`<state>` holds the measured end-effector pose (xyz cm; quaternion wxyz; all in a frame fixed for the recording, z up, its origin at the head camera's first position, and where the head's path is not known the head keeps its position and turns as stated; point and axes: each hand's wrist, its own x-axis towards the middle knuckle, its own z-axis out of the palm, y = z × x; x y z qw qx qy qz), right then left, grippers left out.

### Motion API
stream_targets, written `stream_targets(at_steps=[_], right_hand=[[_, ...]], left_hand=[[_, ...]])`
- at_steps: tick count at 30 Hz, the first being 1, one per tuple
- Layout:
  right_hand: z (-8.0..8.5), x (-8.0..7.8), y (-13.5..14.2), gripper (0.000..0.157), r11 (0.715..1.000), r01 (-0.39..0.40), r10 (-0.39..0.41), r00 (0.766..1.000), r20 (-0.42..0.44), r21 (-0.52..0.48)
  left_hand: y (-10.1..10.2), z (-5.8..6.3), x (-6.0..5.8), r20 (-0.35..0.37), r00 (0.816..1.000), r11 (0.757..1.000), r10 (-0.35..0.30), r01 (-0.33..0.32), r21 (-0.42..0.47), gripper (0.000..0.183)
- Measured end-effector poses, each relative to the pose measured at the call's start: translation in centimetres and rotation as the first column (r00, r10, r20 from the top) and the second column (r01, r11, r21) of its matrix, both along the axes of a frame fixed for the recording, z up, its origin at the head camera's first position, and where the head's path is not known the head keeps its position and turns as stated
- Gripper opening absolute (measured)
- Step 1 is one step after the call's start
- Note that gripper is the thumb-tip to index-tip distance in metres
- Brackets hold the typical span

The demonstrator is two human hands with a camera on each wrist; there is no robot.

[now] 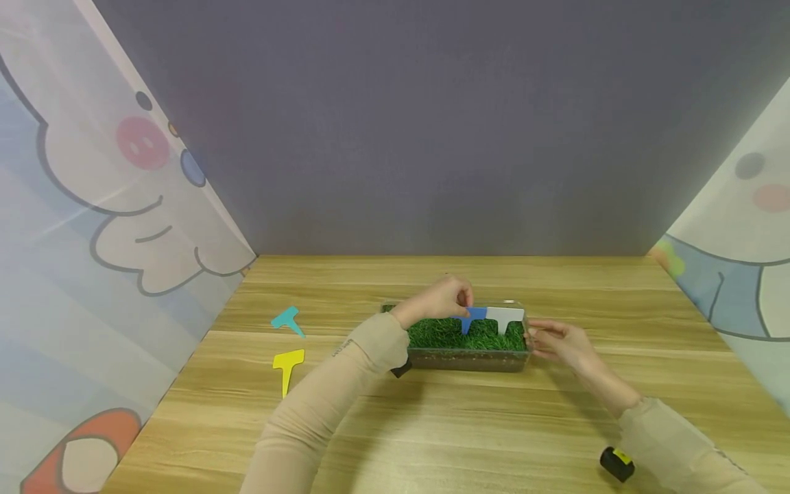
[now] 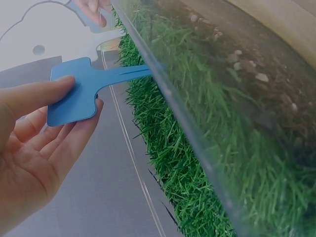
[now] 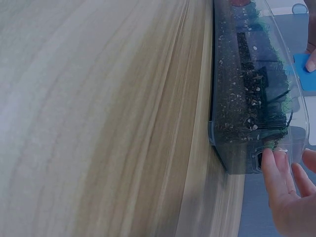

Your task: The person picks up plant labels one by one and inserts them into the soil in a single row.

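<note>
A clear rectangular planter box (image 1: 463,361) holds dark soil and green artificial-looking grass (image 1: 435,333). My left hand (image 1: 439,300) pinches the head of a blue T-shaped plant label (image 2: 74,94) between thumb and fingers. The label's stem reaches down into the grass, its tip hidden. Right beside it, a white T-shaped plant label (image 1: 505,315) stands upright at the box's right end. My right hand (image 1: 564,343) touches the right end wall of the box with its extended fingertips (image 3: 276,170).
On the wooden table (image 1: 555,425), left of the box, lie a teal plant label (image 1: 286,318) and a yellow plant label (image 1: 288,361). A grey panel (image 1: 432,137) rises behind the table. Printed cartoon curtains (image 1: 74,274) hang at both sides.
</note>
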<state>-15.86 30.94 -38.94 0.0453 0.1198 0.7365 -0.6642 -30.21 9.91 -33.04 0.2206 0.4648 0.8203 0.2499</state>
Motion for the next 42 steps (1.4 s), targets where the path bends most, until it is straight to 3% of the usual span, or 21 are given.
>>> stream_targets(at_steps=[42], right_hand=[[-0.06, -0.03, 0.07, 0.048, 1.000, -0.002, 0.002, 1.000, 0.008, -0.011]], left_hand=[[0.59, 0.21, 0.71, -0.073, 0.992, 0.992, 0.107, -0.112, -0.058, 0.009]])
